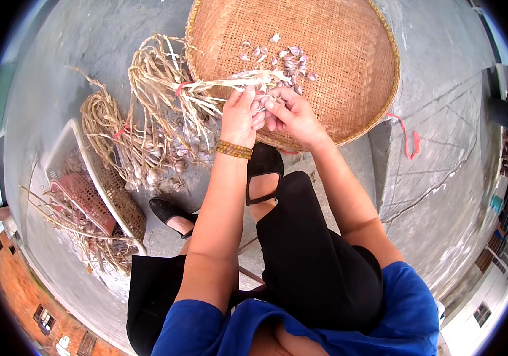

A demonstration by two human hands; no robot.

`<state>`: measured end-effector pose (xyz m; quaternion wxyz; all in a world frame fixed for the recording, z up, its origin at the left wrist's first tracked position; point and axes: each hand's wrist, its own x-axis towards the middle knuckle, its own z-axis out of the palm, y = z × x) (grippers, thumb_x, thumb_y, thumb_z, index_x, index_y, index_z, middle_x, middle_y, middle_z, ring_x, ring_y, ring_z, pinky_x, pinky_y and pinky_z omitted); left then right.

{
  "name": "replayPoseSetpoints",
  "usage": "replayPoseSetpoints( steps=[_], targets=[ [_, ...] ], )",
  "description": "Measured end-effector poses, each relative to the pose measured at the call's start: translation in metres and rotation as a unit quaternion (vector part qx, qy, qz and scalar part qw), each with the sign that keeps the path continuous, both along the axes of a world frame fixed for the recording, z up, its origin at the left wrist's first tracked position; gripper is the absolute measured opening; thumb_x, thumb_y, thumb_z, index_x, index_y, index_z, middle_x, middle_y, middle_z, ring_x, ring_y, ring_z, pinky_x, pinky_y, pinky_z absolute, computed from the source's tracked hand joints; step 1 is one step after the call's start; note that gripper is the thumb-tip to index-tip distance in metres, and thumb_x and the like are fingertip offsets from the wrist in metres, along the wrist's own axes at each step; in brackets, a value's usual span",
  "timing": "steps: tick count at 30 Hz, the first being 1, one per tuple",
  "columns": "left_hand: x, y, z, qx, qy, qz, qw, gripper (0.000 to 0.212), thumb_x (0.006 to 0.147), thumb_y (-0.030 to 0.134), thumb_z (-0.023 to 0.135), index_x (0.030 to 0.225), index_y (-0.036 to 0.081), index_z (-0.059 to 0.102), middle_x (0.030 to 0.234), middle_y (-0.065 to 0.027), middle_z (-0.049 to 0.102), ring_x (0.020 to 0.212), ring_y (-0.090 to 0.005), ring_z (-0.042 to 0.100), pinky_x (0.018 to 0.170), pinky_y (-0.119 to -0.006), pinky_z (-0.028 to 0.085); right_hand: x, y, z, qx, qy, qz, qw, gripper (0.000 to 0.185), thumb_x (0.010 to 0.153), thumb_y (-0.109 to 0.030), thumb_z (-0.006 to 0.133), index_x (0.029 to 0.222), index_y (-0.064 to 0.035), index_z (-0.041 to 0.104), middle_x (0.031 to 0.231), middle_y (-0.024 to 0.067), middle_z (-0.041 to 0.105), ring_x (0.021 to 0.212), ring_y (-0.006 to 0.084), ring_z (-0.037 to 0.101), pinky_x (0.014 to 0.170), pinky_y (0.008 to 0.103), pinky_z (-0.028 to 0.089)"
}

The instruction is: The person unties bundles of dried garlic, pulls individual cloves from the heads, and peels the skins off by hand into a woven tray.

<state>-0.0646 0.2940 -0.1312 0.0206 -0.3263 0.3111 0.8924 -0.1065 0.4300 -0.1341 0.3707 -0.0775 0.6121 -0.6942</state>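
Over the near rim of a round woven bamboo tray (343, 66), my two hands meet on a purplish garlic bulb (259, 101). My left hand (239, 113), with a beaded bracelet (234, 150) at its wrist, holds the bulb from the left. The thumb and fingers of my right hand (296, 113) grip its right side. Part of the bulb is hidden by my fingers. Loose garlic cloves (296, 64) lie on the tray just beyond my hands. A bundle of dried garlic stalks (156, 75), tied with a red strip (182, 88), reaches across the tray's left rim.
A second tied garlic bundle (102, 118) rests on the concrete floor (432, 155) at the left. Beside it, a plastic basket (85, 142) lies near dry stalks (102, 253). Right of the tray is a red strip (409, 144). My shoes (265, 160) are below my hands.
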Motion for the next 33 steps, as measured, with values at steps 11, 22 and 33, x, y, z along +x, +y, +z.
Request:
replayPoseSetpoints(
  steps=[11,22,33],
  targets=[
    [-0.004,0.022,-0.004,-0.155,-0.009,0.026,0.987,0.015,0.095,0.016,0.055,0.088,0.005,0.061,0.069,0.0019,0.056,0.051,-0.0031,0.043,0.041,-0.021,0.032,-0.001,-0.008,-0.019,0.073,0.020,-0.091,0.993,0.027,0.094,-0.030,0.057,0.101,-0.0042,0.057,0.076,0.0007,0.060,0.060,0.0053,0.051,0.047,0.0179,0.034],
    [0.004,-0.001,-0.010,0.000,0.028,-0.012,1.000,0.028,0.096,0.024,0.046,0.072,0.009,0.048,0.060,-0.0005,0.044,0.050,-0.0115,0.043,0.046,-0.025,0.032,-0.006,0.000,-0.005,-0.207,-0.189,-0.059,0.958,0.018,0.095,-0.023,0.053,0.096,-0.0054,0.058,0.079,0.0030,0.060,0.061,0.0094,0.053,0.052,0.0211,0.039],
    [0.014,0.023,0.019,-0.436,-0.009,-0.155,0.887,0.037,0.086,0.032,0.067,0.106,0.002,0.056,0.064,-0.0040,0.060,0.052,-0.0163,0.057,0.046,-0.031,0.043,-0.007,0.004,-0.005,-0.009,-0.126,-0.150,0.981,0.021,0.096,-0.021,0.051,0.099,-0.0031,0.060,0.086,0.0037,0.064,0.069,0.0102,0.060,0.057,0.0232,0.048]
  ],
)
